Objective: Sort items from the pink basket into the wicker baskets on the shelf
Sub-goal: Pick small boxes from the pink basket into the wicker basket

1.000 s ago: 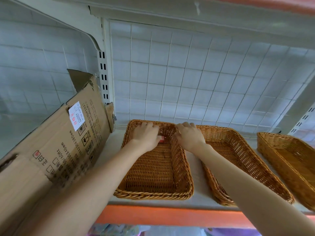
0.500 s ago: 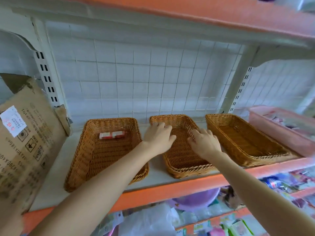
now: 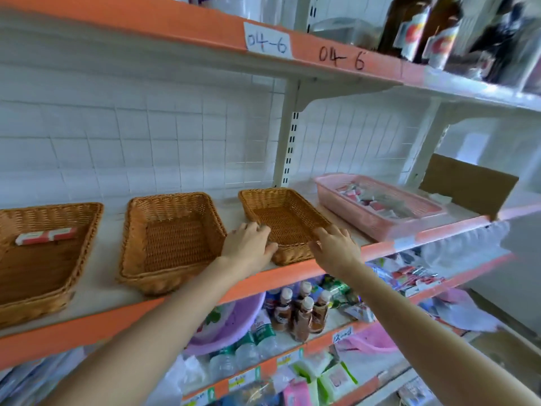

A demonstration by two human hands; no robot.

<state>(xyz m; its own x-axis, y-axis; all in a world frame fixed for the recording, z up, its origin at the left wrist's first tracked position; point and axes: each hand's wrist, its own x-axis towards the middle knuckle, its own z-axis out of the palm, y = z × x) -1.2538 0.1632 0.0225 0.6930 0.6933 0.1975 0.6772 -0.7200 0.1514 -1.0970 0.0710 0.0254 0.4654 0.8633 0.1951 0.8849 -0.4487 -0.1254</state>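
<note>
Loosely, hands [image 3: 248,247] [image 3: 336,251] at basket [image 3: 292,257] rim (front)

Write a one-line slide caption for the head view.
Left hand and right hand touch the front corners of the rightmost wicker basket, beside the pink basket.

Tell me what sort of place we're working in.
Probably a small shop or its stockroom. The orange-edged shelves carry a handwritten label reading 04-6. Bottles and packaged goods crowd the lower levels, with small tags on the edges.
</note>
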